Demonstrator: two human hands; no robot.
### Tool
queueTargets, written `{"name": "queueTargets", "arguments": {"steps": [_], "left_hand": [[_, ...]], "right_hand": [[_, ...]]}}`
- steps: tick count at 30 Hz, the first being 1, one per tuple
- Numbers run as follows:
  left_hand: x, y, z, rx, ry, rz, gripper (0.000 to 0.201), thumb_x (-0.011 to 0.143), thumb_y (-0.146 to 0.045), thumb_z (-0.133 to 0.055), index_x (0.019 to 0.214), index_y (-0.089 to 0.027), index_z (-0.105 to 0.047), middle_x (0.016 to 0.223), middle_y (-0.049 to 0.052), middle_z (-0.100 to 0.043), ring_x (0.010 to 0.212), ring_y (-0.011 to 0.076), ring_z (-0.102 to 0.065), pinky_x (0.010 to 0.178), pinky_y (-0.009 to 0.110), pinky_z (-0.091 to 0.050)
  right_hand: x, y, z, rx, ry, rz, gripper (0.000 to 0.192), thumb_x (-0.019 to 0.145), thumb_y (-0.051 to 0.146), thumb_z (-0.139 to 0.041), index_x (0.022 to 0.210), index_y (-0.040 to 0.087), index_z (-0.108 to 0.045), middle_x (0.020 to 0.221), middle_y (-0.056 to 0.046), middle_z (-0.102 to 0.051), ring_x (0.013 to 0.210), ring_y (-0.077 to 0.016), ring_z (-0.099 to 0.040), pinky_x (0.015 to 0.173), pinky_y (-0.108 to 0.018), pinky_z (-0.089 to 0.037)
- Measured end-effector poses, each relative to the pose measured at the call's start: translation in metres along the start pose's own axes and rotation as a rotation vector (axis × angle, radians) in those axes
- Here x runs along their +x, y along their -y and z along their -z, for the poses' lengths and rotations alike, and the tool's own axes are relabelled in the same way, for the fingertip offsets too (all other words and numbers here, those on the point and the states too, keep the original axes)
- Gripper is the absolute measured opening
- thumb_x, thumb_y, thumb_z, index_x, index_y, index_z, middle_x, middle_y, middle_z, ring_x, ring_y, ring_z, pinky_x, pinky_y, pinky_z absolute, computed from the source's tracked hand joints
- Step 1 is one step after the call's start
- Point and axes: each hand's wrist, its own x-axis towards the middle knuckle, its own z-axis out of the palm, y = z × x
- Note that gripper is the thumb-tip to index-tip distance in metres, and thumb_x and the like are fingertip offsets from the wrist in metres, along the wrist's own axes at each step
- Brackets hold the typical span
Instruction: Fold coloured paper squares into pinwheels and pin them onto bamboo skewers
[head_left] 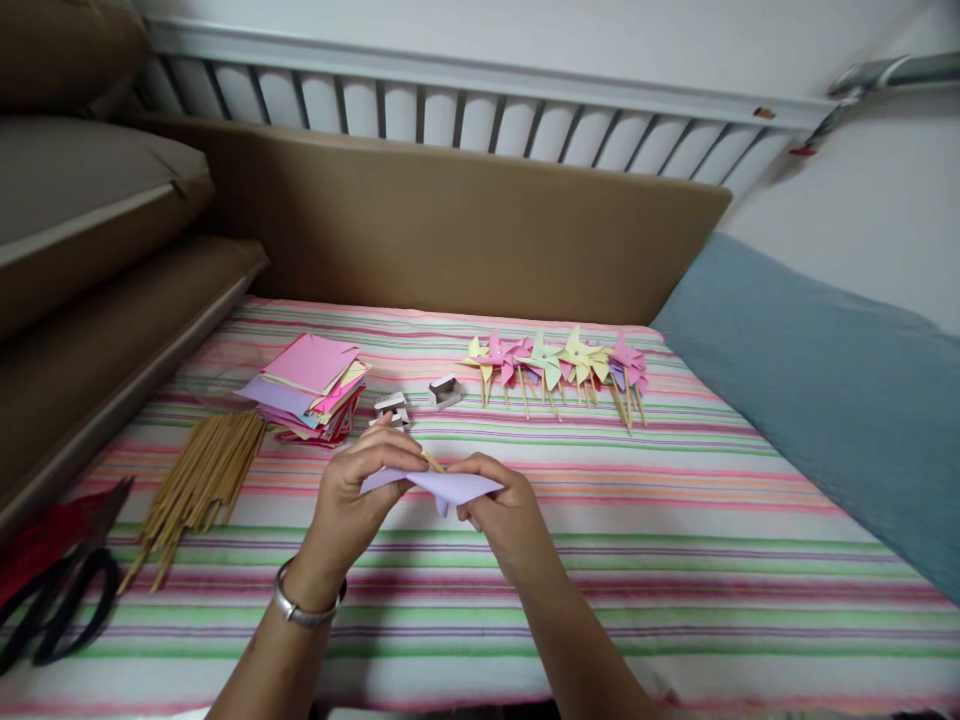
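A lilac paper square (442,487), partly folded, is held above a striped cloth (675,520) by two bare hands. The left hand (352,500), with a silver bracelet (304,605) on its wrist, pinches the paper's left edge between thumb and fingers. The right hand (506,510) closes on the paper's right side from below, fingers curled under it. A thin wooden stick (431,461) pokes up between the two hands, touching the paper; which hand grips it cannot be told.

Beyond the hands, on the cloth, lie two small silver boxes (420,400) side by side. To the left of them sits a loose stack of coloured paper squares (311,385), pink on top. Just left of the stack lies a bundle of wooden sticks (199,480). At the far left edge, black-handled scissors (56,600) rest near some red material.

Further back, a row of finished paper pinwheels (559,365) in yellow, pink, green and purple lies on the cloth. A brown cushion (450,220) stands behind, and a blue cover (825,390) lies to the right.
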Motion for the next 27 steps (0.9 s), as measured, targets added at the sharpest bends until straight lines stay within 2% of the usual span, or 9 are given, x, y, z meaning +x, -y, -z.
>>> {"name": "queueTargets", "arguments": {"steps": [10,17,27], "left_hand": [[-0.0021,-0.0011,-0.0017,-0.01,0.01,0.055,0.007,0.074,-0.02,-0.066,0.077,-0.025,-0.069,0.078,0.002,-0.07,0.079,0.0186,-0.063,0.101,0.046,-0.031],[-0.002,-0.0012,-0.0026,-0.023,-0.016,0.075,0.007,0.072,-0.02,-0.067,0.076,-0.026,-0.07,0.077,0.001,-0.07,0.079,0.0185,-0.063,0.1,0.045,-0.032],[-0.0024,-0.002,-0.0037,-0.016,0.006,0.064,0.005,0.074,-0.021,-0.066,0.075,-0.024,-0.069,0.079,0.002,-0.07,0.079,0.0182,-0.062,0.1,0.045,-0.032]], "right_hand": [[0.0011,-0.0028,0.0033,-0.033,-0.023,0.037,0.025,0.057,0.009,-0.052,0.07,0.021,-0.07,0.071,0.0,-0.06,0.054,-0.0093,-0.047,0.043,-0.019,-0.033],[0.001,-0.0038,0.0044,-0.048,-0.019,0.054,0.027,0.057,0.007,-0.053,0.071,0.021,-0.07,0.072,0.0,-0.061,0.057,-0.0102,-0.049,0.046,-0.02,-0.036],[0.0011,-0.0065,0.0056,-0.079,-0.019,0.081,0.02,0.061,0.01,-0.058,0.073,0.021,-0.07,0.074,-0.001,-0.062,0.061,-0.0116,-0.052,0.051,-0.022,-0.039]]}}
